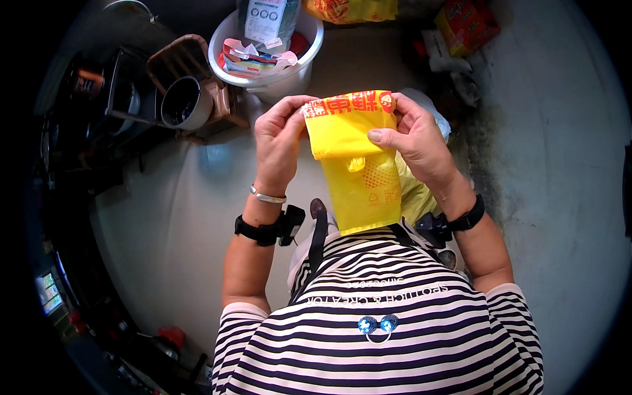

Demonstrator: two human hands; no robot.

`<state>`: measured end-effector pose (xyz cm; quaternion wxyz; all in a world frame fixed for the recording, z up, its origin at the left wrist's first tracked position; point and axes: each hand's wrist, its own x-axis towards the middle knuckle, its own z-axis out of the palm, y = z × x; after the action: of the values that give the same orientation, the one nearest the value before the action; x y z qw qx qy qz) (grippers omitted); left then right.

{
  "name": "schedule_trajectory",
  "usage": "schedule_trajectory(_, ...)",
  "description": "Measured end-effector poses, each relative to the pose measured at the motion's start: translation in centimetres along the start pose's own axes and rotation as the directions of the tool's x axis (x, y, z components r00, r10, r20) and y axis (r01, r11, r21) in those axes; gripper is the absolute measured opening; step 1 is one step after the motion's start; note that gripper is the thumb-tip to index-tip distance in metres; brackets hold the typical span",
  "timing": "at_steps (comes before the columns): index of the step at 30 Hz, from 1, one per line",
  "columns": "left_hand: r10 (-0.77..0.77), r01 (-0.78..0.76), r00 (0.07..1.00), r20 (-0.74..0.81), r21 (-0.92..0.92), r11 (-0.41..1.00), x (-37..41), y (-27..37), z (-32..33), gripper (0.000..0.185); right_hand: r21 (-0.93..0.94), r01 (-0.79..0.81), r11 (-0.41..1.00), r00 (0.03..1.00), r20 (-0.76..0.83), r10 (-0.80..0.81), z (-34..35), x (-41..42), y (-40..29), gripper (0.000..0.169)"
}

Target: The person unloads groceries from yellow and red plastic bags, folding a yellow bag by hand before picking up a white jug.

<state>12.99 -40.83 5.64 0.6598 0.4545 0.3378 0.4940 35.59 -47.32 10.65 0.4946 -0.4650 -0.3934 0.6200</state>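
Note:
A yellow plastic bag (365,182) with red printing hangs spread between my two hands, its upper part folded over the lower. My left hand (281,133) grips the top left corner between thumb and fingers. At the upper right edge, my right hand (419,138) holds the bag with the thumb flat on its front and the fingers behind it. The lower end of the bag reaches down to my striped shirt. Behind it, near my right forearm, another yellow plastic bag (414,192) is partly hidden.
Ahead stands a white bucket (316,49) filled with packages. To its left are a wooden chair (177,49) and a pot (205,106) with dark contents. A red and yellow box (466,27) lies at the upper right, beside white plastic bags (444,54). Dark shelving lines the left.

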Motion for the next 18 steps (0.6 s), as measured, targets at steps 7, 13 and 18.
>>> schedule_trajectory(7, -0.290, 0.348, 0.926, 0.241, -0.247, 0.904, -2.3, -0.8, 1.0, 0.060, -0.046, 0.060, 0.997, 0.996, -0.061, -0.062, -0.4, 0.5, 0.1, 0.040)
schedule_trajectory(13, -0.324, 0.415, 0.889, 0.324, -0.268, 0.869, -2.7, 0.3, 1.3, 0.054, -0.228, 0.086, 0.970, 0.993, -0.065, -0.104, -0.1, 0.6, 0.6, 0.034)
schedule_trajectory(18, -0.317, 0.375, 0.915, 0.250, -0.235, 0.897, -2.4, -1.2, 1.0, 0.040, -0.131, 0.128, 0.983, 0.989, -0.051, -0.136, 0.6, 0.5, 1.1, 0.037)
